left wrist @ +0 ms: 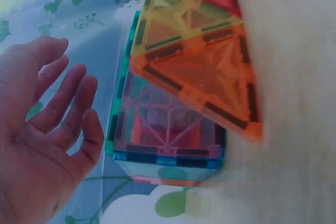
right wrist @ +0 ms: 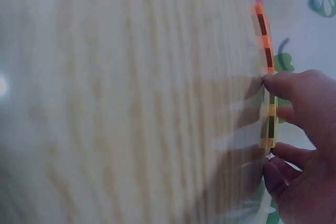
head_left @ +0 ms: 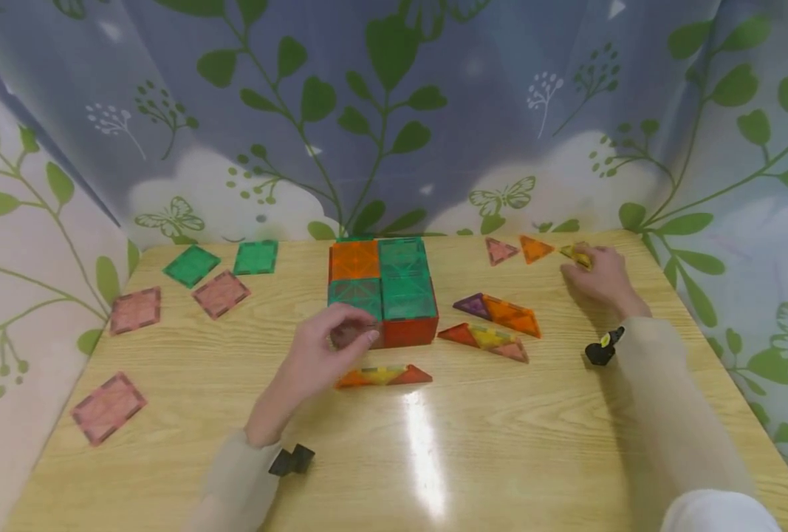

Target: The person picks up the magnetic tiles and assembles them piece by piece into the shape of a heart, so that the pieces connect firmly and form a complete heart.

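Observation:
A box of magnetic tiles (head_left: 408,297), green and orange on top with red at the front, stands mid-table. Beside its front left corner my left hand (head_left: 323,351) hovers with fingers loosely bent; the left wrist view shows the hand (left wrist: 58,124) holding nothing. Just in front of the box is a joined strip of triangle tiles (head_left: 383,375), orange, yellow and red; the orange triangle (left wrist: 205,80) looks large in the left wrist view. At the back right my right hand (head_left: 603,279) pinches a yellow triangle tile (head_left: 576,255), whose edge (right wrist: 271,121) shows between the fingers.
Pink (head_left: 498,251) and orange (head_left: 536,249) triangles lie left of the yellow one. Two joined strips (head_left: 509,314) (head_left: 490,338) rest right of the box. Green squares (head_left: 256,257) and several pink squares (head_left: 109,408) lie at left. Patterned fabric (head_left: 367,111) rises behind the table.

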Demonstrator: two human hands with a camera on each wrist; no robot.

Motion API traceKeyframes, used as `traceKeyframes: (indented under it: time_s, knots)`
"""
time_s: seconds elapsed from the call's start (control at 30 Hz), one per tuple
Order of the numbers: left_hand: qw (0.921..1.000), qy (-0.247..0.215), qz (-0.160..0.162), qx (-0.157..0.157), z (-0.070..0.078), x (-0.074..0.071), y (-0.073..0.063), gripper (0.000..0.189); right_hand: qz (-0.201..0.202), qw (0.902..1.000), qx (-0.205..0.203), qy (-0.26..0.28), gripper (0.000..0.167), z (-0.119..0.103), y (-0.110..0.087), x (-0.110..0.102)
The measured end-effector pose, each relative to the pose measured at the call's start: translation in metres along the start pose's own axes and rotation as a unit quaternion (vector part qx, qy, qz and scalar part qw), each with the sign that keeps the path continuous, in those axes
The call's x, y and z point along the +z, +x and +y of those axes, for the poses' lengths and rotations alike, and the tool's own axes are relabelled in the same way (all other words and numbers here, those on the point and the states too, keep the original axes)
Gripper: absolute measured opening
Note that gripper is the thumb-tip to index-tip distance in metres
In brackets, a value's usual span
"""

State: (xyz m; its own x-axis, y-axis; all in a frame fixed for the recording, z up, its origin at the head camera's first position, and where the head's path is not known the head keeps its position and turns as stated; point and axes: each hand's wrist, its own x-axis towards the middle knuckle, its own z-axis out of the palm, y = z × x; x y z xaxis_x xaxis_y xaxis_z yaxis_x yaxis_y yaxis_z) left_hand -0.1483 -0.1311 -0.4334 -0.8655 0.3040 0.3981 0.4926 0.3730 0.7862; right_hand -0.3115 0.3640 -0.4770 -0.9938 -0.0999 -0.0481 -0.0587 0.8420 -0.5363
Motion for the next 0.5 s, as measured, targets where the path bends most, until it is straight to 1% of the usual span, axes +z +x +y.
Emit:
traceKeyframes:
  time_s: [0.1, 0.2, 0.27, 0.33, 0.43, 0.5]
  knots:
    - [0.9994, 0.02, 0.028, 0.003, -0.002, -0.002, 0.007, 0.017, 0.003, 0.9999, 0.011, -0.011, 0.059, 0.002, -0.004, -0.003]
    - [0.9972, 0.053, 0.05, -0.014, -0.009, -0.008, 0.009, 0.022, 0.002, 0.9995, 0.029, -0.009, 0.055, 0.004, -0.015, -0.01]
    - [0.9948, 0.075, 0.059, -0.037, -0.015, -0.013, 0.009, 0.029, -0.003, 0.9991, 0.038, -0.016, 0.055, 0.006, -0.023, -0.016]
    - [0.9928, 0.079, 0.06, -0.067, -0.023, -0.019, 0.008, 0.035, -0.007, 0.999, 0.04, -0.017, 0.054, 0.008, -0.032, -0.02]
    - [0.9904, 0.06, 0.045, -0.116, -0.032, -0.026, 0.006, 0.043, -0.003, 0.9992, 0.04, -0.009, 0.052, 0.012, -0.041, -0.024]
    - [0.989, 0.03, 0.032, -0.142, -0.036, -0.029, 0.006, 0.045, 0.001, 0.999, 0.043, 0.008, 0.051, 0.014, -0.046, -0.025]
